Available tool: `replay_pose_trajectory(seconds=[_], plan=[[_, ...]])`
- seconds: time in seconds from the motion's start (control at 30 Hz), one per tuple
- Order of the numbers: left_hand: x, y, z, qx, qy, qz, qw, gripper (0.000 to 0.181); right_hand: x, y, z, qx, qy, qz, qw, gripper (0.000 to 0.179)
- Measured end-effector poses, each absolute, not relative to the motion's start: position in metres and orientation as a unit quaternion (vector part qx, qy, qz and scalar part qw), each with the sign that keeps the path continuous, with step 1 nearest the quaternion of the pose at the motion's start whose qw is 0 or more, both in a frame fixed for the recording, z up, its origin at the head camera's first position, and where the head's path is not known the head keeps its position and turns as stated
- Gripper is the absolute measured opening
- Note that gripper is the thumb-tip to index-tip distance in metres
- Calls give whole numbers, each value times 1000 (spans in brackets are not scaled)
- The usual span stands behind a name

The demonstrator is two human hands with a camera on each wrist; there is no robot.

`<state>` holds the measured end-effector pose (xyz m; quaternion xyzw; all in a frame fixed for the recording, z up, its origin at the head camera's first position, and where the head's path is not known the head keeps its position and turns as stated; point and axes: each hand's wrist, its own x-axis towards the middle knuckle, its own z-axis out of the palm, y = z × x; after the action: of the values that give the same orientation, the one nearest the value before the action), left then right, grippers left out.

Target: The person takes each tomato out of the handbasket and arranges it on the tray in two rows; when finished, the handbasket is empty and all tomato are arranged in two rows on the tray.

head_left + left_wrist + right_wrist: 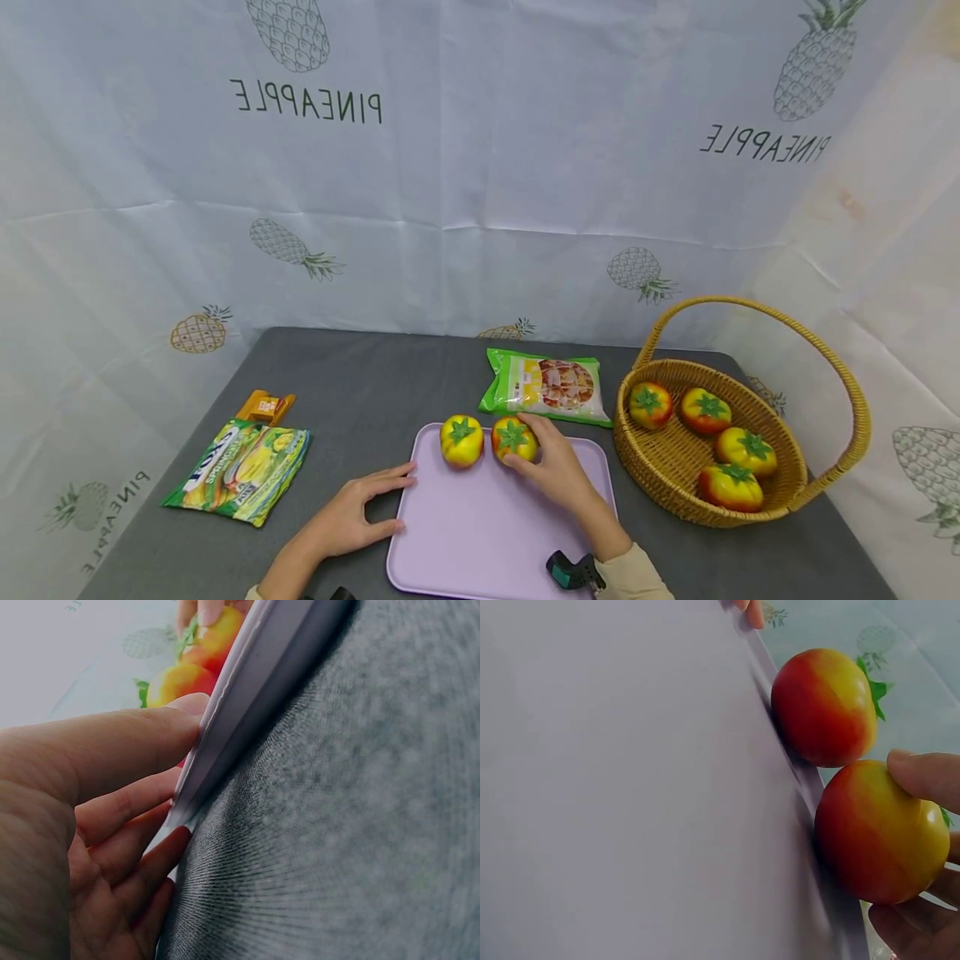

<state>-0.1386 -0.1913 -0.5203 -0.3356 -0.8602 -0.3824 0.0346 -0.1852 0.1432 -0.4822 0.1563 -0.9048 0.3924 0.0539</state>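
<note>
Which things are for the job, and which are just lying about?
Part of the job:
right hand, holding a fruit
left hand, touching the purple tray
second fruit on the tray
probably the basket and its four fruits

Apparently just lying about:
green-edged bag
vegetable packet
small orange packet

From my remote seat I see two persimmons [462, 443] side by side at the tray's [487, 525] far edge. A food bag [551, 386] lies behind them, a wicker basket [637, 467] holding four more persimmons [750, 452] stands right, and a vegetable packet [243, 471] lies left, before a small packet [264, 407].
</note>
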Motion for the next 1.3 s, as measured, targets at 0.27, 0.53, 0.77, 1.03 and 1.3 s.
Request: replay_pose_trajectory(seconds=[0.27, 0.53, 0.77, 1.03, 1.3], plan=[[-139, -191, -520, -333, -860, -386, 33, 48, -184, 142, -483, 162, -905, 391, 47, 69], [-138, -191, -518, -334, -860, -385, 29, 49, -183, 143, -483, 170, -905, 388, 44, 68], [-137, -190, -517, -330, -860, -389, 28, 49, -184, 143, -484, 176, -907, 382, 32, 70], [-136, -190, -515, -326, -861, -390, 20, 48, -184, 143, -484, 189, -906, 379, 29, 73], [-137, -190, -516, -324, -864, -385, 12, 48, -182, 144, -483, 175, -904, 390, 24, 78]])
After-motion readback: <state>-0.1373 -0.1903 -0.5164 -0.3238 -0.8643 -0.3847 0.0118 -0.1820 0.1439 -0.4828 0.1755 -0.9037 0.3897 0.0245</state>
